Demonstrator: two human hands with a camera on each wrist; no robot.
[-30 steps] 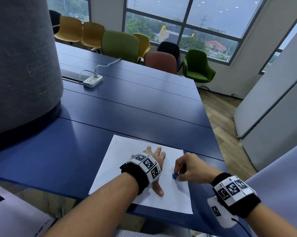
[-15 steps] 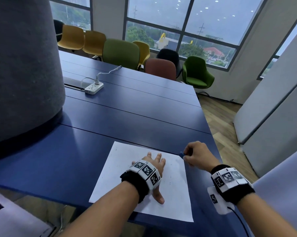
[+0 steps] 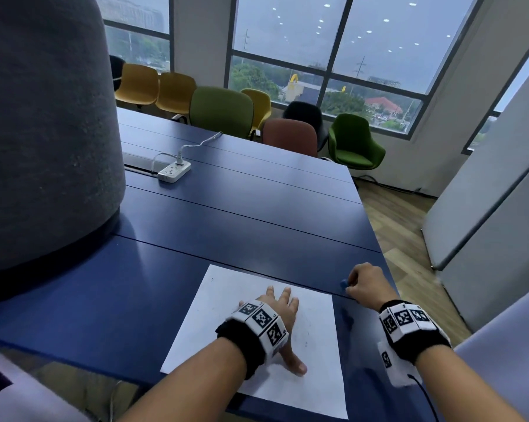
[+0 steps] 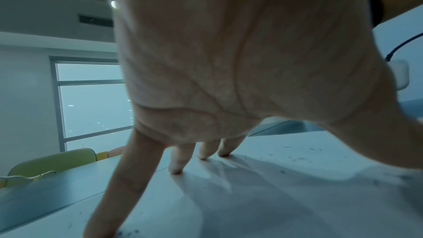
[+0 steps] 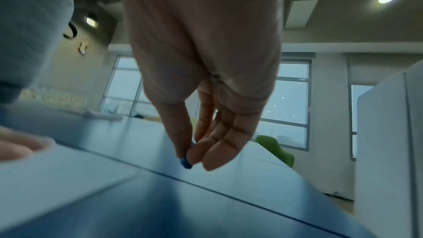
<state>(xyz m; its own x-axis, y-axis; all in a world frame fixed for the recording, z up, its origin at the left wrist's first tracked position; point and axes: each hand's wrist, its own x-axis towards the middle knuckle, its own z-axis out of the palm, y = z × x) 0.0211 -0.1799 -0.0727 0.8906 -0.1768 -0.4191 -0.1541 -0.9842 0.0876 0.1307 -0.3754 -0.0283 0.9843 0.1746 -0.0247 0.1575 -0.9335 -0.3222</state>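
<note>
Blue nub (image 5: 185,163), perhaps an eraser, is pinched in the fingers (image 5: 206,149) of my right hand (image 3: 367,283) just past the paper's (image 3: 214,324) far right corner, while my left hand (image 3: 280,312) presses spread fingers on the paper; I judge I am setting it aside, so next comes lowering to the tabletop (image 3: 257,226) and letting go.

The right hand (image 3: 367,284), pinching the blue piece (image 3: 343,283), has moved off the paper (image 3: 226,315) out over the table (image 3: 257,223).

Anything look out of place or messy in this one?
Only small things: dark specks are scattered over the sheet of paper under the left hand, like rubbings or smudges. The right hand pinches a small blue piece beside the paper.
</note>
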